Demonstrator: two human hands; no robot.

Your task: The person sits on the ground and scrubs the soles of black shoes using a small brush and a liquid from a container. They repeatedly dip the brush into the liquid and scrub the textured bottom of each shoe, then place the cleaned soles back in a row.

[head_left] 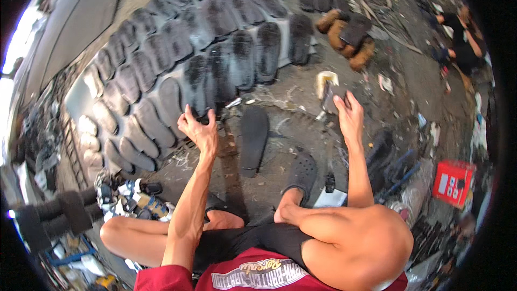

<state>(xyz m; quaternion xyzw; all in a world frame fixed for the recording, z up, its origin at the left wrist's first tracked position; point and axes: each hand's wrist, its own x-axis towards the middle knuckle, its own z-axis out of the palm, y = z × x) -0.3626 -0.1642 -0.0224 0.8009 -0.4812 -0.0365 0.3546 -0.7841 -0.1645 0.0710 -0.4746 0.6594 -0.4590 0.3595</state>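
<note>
Grey object (pixel 332 105), outline unclear, in right hand (pixel 351 120)

The right hand (pixel 351 117) partly covers a small dark piece (pixel 334 102) too blurred to identify, whether the left hand (pixel 201 133) touches the dark sole (pixel 195 82) beyond it cannot be told, the red shirt (pixel 171 279) runs off the lower edge, and the person (pixel 466 43) at far right is too small to make out.

Left hand (pixel 201 131) is at dark soles (pixel 195 83) — right hand (pixel 350 116) holds a dark piece (pixel 334 101).
</note>
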